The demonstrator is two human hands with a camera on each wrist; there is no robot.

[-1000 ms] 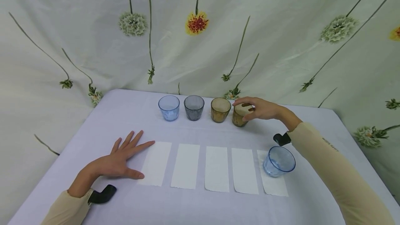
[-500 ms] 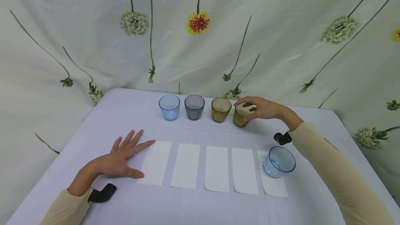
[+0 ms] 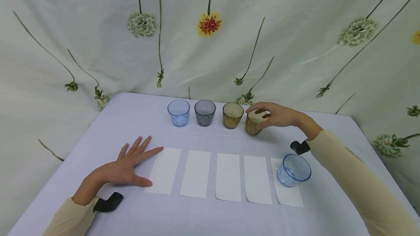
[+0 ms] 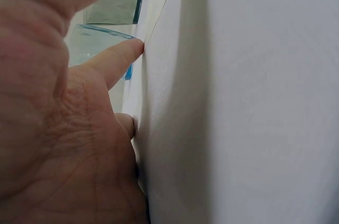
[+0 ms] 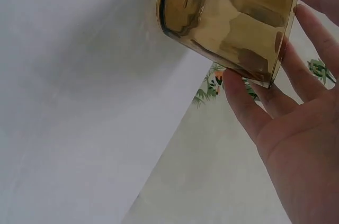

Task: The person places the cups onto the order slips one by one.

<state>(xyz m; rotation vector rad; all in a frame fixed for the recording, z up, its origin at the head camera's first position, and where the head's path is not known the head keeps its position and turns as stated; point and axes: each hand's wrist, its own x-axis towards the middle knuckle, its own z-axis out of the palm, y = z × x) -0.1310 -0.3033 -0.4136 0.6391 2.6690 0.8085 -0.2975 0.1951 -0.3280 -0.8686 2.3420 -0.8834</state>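
My right hand holds an amber glass tumbler at the right end of the back row. In the right wrist view, thumb and fingers curl round the rim end of this tumbler; I cannot tell whether its base touches the table. To its left stand a second amber tumbler, a grey one and a blue one. My left hand rests on the table with its fingers spread. Its index fingertip and thumb tip lie at the left edge of the leftmost white paper strip.
Several white paper strips lie in a row across the table, among them a middle strip. Another blue tumbler stands on the rightmost strip, below the right forearm. A flower-print cloth hangs behind the white table.
The amber tumbler in my right hand has shifted very slightly toward me, away from the one beside it. My left hand stays where it was.
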